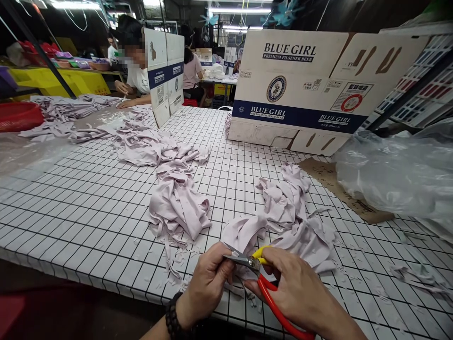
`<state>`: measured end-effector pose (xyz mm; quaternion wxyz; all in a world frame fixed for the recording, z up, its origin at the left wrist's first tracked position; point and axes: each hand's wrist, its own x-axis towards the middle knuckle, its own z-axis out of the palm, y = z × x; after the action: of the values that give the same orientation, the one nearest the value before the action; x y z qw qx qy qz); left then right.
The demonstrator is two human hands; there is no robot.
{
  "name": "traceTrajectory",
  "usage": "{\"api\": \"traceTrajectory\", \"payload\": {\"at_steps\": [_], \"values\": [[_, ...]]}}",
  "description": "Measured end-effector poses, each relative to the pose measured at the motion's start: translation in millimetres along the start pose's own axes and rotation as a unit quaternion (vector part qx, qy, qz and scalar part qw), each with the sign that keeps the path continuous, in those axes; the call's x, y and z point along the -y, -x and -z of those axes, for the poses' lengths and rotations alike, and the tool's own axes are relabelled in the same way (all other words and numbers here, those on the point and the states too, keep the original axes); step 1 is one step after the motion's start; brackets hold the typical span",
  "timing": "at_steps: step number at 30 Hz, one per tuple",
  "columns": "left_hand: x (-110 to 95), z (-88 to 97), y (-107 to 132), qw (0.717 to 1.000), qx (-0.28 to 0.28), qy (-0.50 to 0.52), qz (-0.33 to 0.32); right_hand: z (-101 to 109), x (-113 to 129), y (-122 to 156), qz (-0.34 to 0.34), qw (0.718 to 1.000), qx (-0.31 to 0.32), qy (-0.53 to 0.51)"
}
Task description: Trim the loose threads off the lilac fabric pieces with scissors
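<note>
My right hand (295,285) grips a pair of scissors (272,296) with one red and one yellow handle. The blades are parted and point left, their tips at the fingers of my left hand (208,278). Those left fingers are pinched together by a pale pink fabric strip (244,233), whose held end is mostly hidden. A beaded bracelet (172,314) circles my left wrist. Beyond my hands lies a crumpled heap of pale pink fabric strips (283,203), and another heap (179,200) sits to the left. Small fabric snippets are scattered around both.
A gridded tablecloth (88,226) covers the table. Beer cartons (286,89) stand upright at the back. On the right are brown paper (339,189) with writing and clear plastic bags (392,170). A co-worker (138,80) sits at the far left, near more fabric and a red basin (19,115).
</note>
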<state>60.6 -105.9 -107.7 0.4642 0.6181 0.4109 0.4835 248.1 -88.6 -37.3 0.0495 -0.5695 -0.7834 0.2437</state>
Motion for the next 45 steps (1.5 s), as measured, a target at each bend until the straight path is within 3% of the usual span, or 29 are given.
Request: {"api": "traceTrajectory", "payload": {"at_steps": [9, 28, 32, 36, 39, 45], "values": [[3.2, 0.7, 0.1, 1.0, 0.002, 0.012, 0.014, -6.8, -2.5, -1.8, -0.018, 1.0, 0.012, -0.016], [-2.0, -1.2, -0.7, 0.995, 0.01, 0.089, 0.049, -16.2, -13.3, -4.6, 0.04, 0.998, -0.043, -0.003], [1.5, -0.1, -1.8, 0.992, -0.002, 0.111, 0.06, -12.2, -18.7, -7.4, 0.021, 0.996, -0.034, -0.081], [3.0, 17.2, -10.2, 0.993, -0.048, 0.099, 0.052, 2.6, -41.1, -13.7, -0.09, 0.97, -0.03, -0.222], [0.1, 38.4, -21.5, 0.988, -0.113, 0.084, 0.056, 8.0, -60.3, -22.0, -0.16, 0.96, -0.093, -0.208], [-4.0, 68.9, -40.4, 0.967, -0.211, -0.13, 0.062, -10.8, -64.4, -47.5, -0.139, 0.96, -0.181, -0.16]]}}
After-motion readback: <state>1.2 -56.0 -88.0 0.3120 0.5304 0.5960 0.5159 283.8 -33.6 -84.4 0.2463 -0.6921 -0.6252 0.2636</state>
